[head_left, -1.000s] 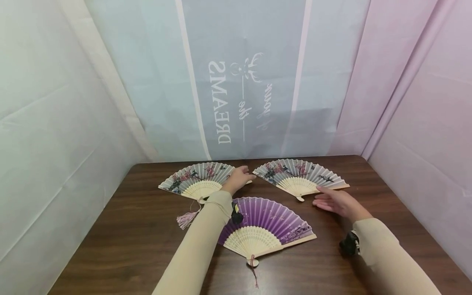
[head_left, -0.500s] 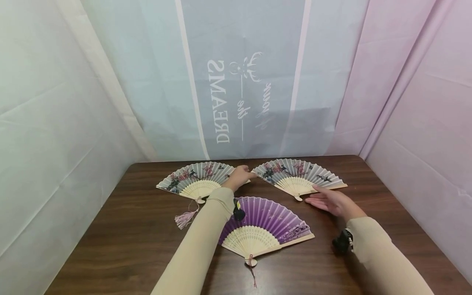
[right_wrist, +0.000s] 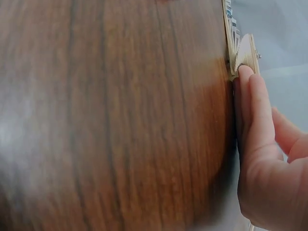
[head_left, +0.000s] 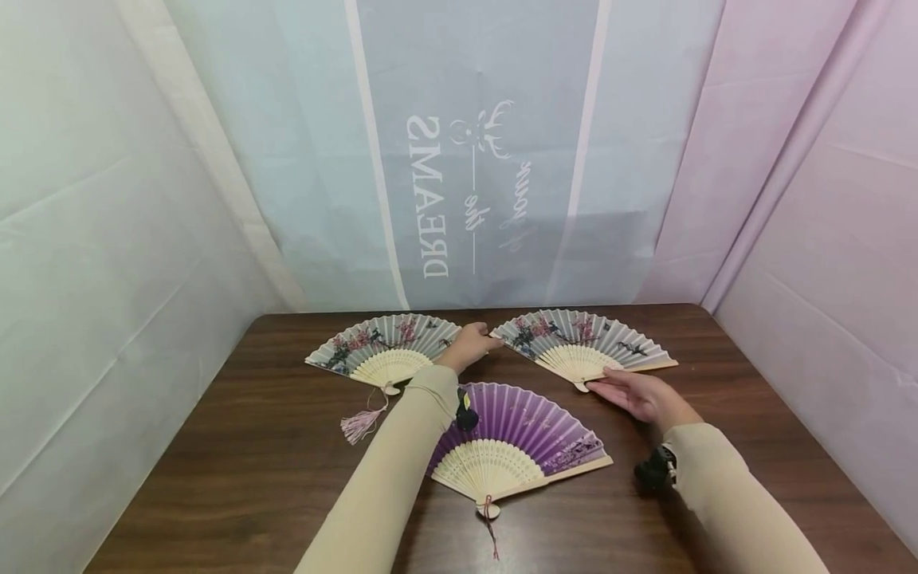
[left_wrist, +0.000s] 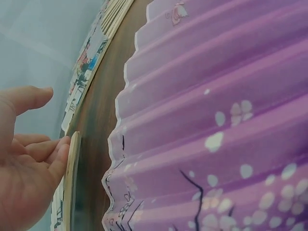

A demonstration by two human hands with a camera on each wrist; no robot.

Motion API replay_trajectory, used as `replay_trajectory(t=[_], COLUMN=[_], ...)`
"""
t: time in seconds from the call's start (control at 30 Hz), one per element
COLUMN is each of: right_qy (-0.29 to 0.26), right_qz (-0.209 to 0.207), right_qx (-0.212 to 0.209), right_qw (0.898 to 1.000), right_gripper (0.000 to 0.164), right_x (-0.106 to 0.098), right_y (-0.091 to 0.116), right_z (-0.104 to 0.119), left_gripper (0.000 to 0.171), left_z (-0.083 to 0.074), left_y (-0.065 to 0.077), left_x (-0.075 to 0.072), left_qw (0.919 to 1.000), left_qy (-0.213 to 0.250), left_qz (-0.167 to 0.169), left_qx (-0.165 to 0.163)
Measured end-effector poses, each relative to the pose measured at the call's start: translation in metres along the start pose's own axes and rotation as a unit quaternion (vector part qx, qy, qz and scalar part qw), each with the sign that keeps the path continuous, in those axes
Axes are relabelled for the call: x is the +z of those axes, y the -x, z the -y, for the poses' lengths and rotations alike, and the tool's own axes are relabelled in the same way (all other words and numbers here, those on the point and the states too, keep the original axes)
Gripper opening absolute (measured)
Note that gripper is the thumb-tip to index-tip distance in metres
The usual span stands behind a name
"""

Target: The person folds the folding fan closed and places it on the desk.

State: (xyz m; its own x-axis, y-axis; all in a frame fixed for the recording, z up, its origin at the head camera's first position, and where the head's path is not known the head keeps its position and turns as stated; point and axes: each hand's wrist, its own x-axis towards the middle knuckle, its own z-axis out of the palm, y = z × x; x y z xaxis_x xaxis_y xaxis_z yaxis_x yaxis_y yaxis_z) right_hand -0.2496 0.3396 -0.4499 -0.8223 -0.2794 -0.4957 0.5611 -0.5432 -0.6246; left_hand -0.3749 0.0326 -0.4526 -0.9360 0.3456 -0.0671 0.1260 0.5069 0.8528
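Observation:
Two grey floral folding fans lie spread at the back of the table: the left grey fan (head_left: 387,363) and the right grey fan (head_left: 574,359). Between them is my left hand (head_left: 469,348), over the left fan's right end. In the left wrist view its fingertips (left_wrist: 62,147) rest at the tip of a wooden guard stick (left_wrist: 72,180), thumb held apart. My right hand (head_left: 641,396) reaches the lower edge of the right grey fan, close to its pivot. Straight fingers (right_wrist: 260,103) touch the fan's stacked sticks (right_wrist: 246,50) in the right wrist view.
A spread purple fan (head_left: 527,422) with a dark red cord (head_left: 492,534) lies in front, partly behind my left sleeve. The left grey fan's pink tassel (head_left: 361,425) trails on the brown wooden table (head_left: 237,478). Hanging cloth (head_left: 473,175) surrounds the back and sides.
My right hand has moved left along the right grey fan's lower edge, up to near its pivot. The left hand and the three fans stay almost where they were.

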Motion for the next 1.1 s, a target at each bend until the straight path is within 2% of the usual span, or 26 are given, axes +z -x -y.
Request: replay_trajectory(t=[0.23, 0.43, 0.6, 0.73, 0.83, 1.0, 1.1], right_qy=[0.006, -0.010, -0.020, -0.032, -0.033, -0.043, -0.052], right_qz=[-0.008, -0.021, -0.030, -0.030, -0.025, -0.028, -0.032], right_qx=[0.000, -0.003, -0.017, -0.027, -0.037, -0.048, -0.053], right_qw=[1.000, 1.000, 0.999, 0.999, 0.998, 0.998, 0.997], right_gripper=[0.035, 0.034, 0.033, 0.033, 0.033, 0.034, 0.033], right_x=[0.002, 0.001, 0.001, 0.000, 0.002, 0.010, 0.018], right_y=[-0.007, -0.010, -0.010, -0.009, -0.009, -0.009, -0.008], right_z=[0.000, -0.002, -0.005, -0.007, -0.009, -0.012, -0.015], left_gripper=[0.065, 0.064, 0.065, 0.065, 0.064, 0.060, 0.056], left_z=[-0.003, -0.003, -0.002, -0.003, -0.002, 0.002, 0.005], left_y=[0.002, 0.003, 0.003, 0.005, 0.008, 0.019, 0.026], left_x=[0.001, 0.003, 0.003, -0.001, -0.005, -0.015, -0.020], left_qw=[0.9999, 0.9999, 0.9980, 0.9895, 0.9826, 0.9786, 0.9769], left_qy=[-0.010, 0.009, 0.061, 0.143, 0.184, 0.203, 0.209], left_qz=[0.006, -0.001, -0.014, -0.020, -0.022, -0.028, -0.044], left_qx=[0.000, -0.008, -0.010, -0.013, -0.016, -0.013, -0.012])
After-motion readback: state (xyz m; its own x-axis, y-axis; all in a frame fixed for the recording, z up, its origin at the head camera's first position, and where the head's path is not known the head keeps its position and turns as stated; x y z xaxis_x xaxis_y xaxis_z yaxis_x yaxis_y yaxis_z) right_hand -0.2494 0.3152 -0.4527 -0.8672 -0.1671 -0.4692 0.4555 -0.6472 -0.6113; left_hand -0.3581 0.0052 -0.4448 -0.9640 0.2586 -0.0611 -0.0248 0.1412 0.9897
